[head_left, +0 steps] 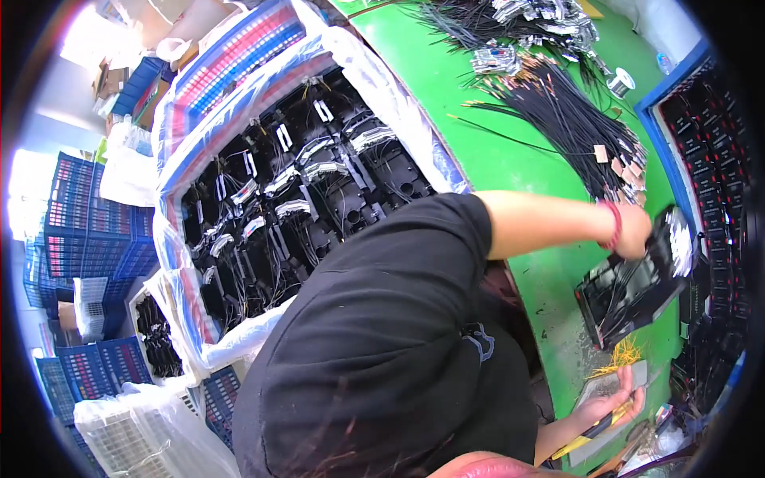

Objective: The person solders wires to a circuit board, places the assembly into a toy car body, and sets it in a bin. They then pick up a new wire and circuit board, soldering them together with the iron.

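Observation:
My left hand (635,231), with a red band at the wrist, is closed at the upper edge of a black plastic housing (629,291). The housing sits tilted on the green table, with dark wires and a white strip at its far end. Lower in the view, my right hand (610,406) grips a slim tool with a yellow-and-black handle (586,438); its exact kind cannot be made out. Just beyond that hand lies a bunch of short yellow wires (620,358), beside a grey flat pad (590,392).
Bundles of black cables (570,119) lie on the green table (510,163), near a solder spool (620,82). A blue-framed rack of black parts (705,151) borders the right side. At left, a plastic-lined crate (398,92) holds several black housings; blue crates (88,215) stand stacked behind.

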The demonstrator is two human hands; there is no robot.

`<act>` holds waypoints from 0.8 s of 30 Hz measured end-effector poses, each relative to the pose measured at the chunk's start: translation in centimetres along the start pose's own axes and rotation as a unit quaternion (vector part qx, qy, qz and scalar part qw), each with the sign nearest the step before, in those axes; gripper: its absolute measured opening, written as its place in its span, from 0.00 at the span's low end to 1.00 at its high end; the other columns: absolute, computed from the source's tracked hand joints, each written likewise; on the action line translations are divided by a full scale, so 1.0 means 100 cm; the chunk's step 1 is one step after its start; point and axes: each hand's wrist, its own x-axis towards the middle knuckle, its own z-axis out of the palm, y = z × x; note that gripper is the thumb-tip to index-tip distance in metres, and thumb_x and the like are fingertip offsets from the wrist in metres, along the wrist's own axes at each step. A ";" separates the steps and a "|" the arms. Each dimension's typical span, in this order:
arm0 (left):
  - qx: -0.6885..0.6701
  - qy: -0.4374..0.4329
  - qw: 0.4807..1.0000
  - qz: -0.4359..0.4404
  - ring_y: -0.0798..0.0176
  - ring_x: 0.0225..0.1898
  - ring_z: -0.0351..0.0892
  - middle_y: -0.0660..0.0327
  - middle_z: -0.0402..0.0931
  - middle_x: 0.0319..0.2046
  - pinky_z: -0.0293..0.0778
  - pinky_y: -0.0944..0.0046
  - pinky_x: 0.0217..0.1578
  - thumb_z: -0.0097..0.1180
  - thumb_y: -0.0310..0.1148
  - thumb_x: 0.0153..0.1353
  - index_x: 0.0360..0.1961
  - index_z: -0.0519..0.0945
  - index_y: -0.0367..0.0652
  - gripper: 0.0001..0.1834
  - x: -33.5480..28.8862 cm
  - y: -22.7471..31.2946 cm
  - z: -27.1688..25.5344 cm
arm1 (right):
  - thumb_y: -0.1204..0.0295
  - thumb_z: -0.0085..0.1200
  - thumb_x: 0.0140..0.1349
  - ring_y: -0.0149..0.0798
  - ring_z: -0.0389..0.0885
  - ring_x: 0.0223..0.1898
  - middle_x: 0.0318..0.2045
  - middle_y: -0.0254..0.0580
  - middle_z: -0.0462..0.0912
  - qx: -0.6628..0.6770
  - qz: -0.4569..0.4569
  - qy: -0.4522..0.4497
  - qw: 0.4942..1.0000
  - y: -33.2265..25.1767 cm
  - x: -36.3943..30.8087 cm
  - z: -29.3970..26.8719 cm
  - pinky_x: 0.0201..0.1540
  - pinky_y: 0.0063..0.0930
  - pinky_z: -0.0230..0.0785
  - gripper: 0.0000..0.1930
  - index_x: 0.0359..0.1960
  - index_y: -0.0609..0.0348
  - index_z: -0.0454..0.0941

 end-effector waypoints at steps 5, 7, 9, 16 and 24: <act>0.008 0.160 0.973 -0.165 0.60 0.27 0.82 0.54 0.79 0.22 0.77 0.60 0.32 0.57 0.42 0.53 0.31 0.78 0.33 0.19 -0.163 -0.054 -0.166 | 0.66 0.43 0.72 0.48 0.81 0.36 0.39 0.65 0.81 0.019 0.090 0.000 0.996 -0.005 -0.019 0.017 0.43 0.36 0.75 0.20 0.56 0.73 0.61; 0.038 0.235 0.929 -0.283 0.59 0.28 0.83 0.55 0.81 0.24 0.78 0.59 0.33 0.58 0.44 0.53 0.34 0.81 0.36 0.19 -0.253 -0.097 -0.218 | 0.66 0.41 0.73 0.47 0.81 0.36 0.40 0.64 0.82 0.039 0.083 -0.035 0.995 -0.003 -0.024 0.026 0.43 0.35 0.74 0.20 0.56 0.72 0.61; 0.077 0.316 0.886 -0.330 0.71 0.22 0.73 0.66 0.75 0.22 0.70 0.71 0.24 0.56 0.39 0.60 0.41 0.80 0.37 0.16 -0.358 -0.120 -0.251 | 0.66 0.40 0.73 0.45 0.82 0.37 0.40 0.62 0.82 -0.013 0.110 -0.050 0.993 -0.007 -0.028 0.038 0.43 0.35 0.73 0.19 0.56 0.72 0.61; 0.182 0.234 0.677 -0.673 0.60 0.18 0.79 0.53 0.79 0.20 0.75 0.61 0.23 0.58 0.37 0.53 0.33 0.81 0.32 0.16 -0.653 -0.134 -0.245 | 0.66 0.40 0.74 0.42 0.81 0.35 0.40 0.58 0.83 0.038 0.136 -0.109 0.984 0.004 -0.034 0.076 0.41 0.31 0.72 0.19 0.57 0.70 0.62; 0.087 0.181 0.667 -0.718 0.43 0.33 0.84 0.42 0.82 0.28 0.80 0.51 0.39 0.62 0.40 0.46 0.29 0.82 0.28 0.20 -0.674 -0.135 -0.092 | 0.65 0.42 0.73 0.39 0.79 0.33 0.39 0.55 0.84 0.067 0.147 -0.117 0.980 0.001 -0.042 0.084 0.39 0.29 0.71 0.19 0.57 0.70 0.63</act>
